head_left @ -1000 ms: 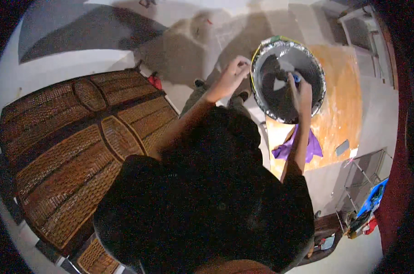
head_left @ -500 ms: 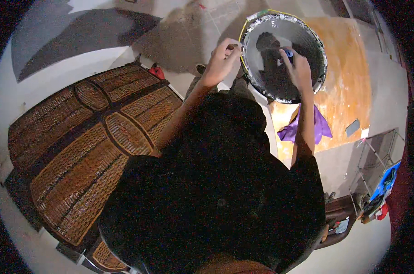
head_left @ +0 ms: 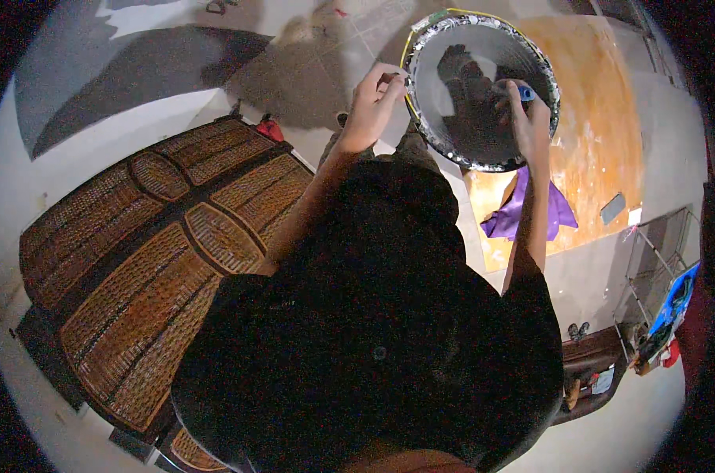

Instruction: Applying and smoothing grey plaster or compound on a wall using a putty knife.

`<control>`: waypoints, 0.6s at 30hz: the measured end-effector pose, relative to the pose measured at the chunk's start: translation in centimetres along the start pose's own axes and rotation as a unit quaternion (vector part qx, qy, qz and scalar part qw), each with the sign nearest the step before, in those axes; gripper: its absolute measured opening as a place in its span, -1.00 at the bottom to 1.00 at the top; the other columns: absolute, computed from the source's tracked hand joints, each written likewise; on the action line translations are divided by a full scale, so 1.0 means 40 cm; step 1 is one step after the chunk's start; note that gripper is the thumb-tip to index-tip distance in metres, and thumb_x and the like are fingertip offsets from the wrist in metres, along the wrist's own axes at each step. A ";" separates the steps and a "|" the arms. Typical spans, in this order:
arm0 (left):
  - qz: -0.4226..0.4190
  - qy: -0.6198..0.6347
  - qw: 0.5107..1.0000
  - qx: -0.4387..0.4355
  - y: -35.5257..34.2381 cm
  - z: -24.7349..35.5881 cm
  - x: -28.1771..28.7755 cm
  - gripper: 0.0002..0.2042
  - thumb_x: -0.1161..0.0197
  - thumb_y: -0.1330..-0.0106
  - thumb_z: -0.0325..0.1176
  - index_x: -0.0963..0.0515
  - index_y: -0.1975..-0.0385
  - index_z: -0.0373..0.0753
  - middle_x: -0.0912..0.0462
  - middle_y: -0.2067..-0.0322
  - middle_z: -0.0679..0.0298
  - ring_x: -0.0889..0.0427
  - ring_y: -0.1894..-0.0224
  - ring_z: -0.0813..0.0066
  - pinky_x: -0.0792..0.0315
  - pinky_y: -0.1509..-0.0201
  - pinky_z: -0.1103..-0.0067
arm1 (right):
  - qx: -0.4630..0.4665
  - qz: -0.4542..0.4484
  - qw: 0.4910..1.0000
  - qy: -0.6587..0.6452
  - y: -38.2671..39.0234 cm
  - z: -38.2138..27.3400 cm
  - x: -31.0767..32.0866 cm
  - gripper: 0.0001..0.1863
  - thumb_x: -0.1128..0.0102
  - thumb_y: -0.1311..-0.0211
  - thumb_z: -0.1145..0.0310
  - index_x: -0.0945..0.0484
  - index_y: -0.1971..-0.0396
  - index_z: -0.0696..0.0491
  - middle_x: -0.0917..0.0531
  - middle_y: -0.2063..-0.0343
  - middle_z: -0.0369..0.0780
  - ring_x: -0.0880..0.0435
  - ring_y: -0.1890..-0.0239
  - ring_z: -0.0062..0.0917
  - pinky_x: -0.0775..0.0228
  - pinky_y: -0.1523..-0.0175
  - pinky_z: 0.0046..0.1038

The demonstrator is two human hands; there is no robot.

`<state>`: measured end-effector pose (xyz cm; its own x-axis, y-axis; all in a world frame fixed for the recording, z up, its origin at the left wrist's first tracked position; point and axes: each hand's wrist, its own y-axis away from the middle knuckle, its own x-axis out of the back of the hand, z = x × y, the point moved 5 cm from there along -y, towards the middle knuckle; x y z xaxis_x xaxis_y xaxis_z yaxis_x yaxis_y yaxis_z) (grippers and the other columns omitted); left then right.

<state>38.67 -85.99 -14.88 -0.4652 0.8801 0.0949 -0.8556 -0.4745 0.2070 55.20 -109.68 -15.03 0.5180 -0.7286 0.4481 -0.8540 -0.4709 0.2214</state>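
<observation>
Head cam: our right hand (head_left: pixel 531 122) is over the black bucket (head_left: pixel 472 164), fingers clamped on a small blue thing (head_left: pixel 526 93). Our left hand (head_left: pixel 372 110) is right by the bucket's edge, fingers curled, but we can't tell if they're gripping anything. Purple cloth (head_left: pixel 509 219) on the wooden board (head_left: pixel 602 134) too.

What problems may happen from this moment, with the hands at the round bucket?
The blue object in the right hand might slip into the bucket. The left hand is close to the white-smeared rim and might get dirty. Drips could perhaps stain the purple cloth nearby.
</observation>
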 end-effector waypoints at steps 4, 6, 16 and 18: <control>-0.005 -0.002 1.000 0.009 0.003 0.001 0.000 -0.86 -0.09 -0.41 -0.39 -0.46 0.17 -0.32 -0.56 0.41 0.31 -0.56 0.34 0.63 -0.44 0.25 0.66 | 0.038 0.061 0.997 -0.007 0.003 0.005 0.002 -0.64 0.03 -0.45 0.19 -0.62 0.20 0.17 -0.58 0.58 -0.30 -0.49 0.60 -0.70 -0.34 0.46 -0.58; -0.003 -0.005 1.000 0.005 0.006 0.002 0.004 -0.86 -0.09 -0.41 -0.39 -0.45 0.17 -0.31 -0.56 0.41 0.31 -0.56 0.34 0.63 -0.44 0.25 0.66 | 0.042 0.074 0.996 -0.020 0.003 0.022 0.000 -0.64 0.04 -0.46 0.19 -0.62 0.21 0.17 -0.57 0.59 -0.30 -0.49 0.61 -0.70 -0.32 0.47 -0.58; -0.004 -0.004 1.000 0.002 0.027 -0.008 0.024 -0.88 -0.10 -0.42 -0.37 -0.46 0.18 -0.28 -0.56 0.39 0.36 -0.54 0.35 0.67 -0.43 0.26 0.67 | 0.010 0.099 0.995 -0.012 0.014 -0.023 -0.024 -0.64 -0.02 -0.40 0.19 -0.59 0.20 0.21 -0.62 0.54 -0.07 -0.53 0.49 -0.57 -0.37 0.29 -0.47; 0.009 -0.010 1.000 0.011 0.029 -0.004 0.037 -0.89 -0.10 -0.41 -0.38 -0.46 0.18 -0.26 -0.53 0.38 0.38 -0.52 0.35 0.68 -0.43 0.26 0.66 | -0.007 0.146 0.988 -0.051 0.022 -0.018 -0.024 -0.63 -0.02 -0.41 0.16 -0.61 0.24 0.20 -0.61 0.59 -0.17 -0.50 0.52 -0.60 -0.36 0.31 -0.48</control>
<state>36.95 -85.25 -14.65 -0.4758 0.8716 0.1178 -0.8419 -0.4901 0.2259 53.90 -109.04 -14.64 0.2513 -0.8789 0.4055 -0.9679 -0.2272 0.1074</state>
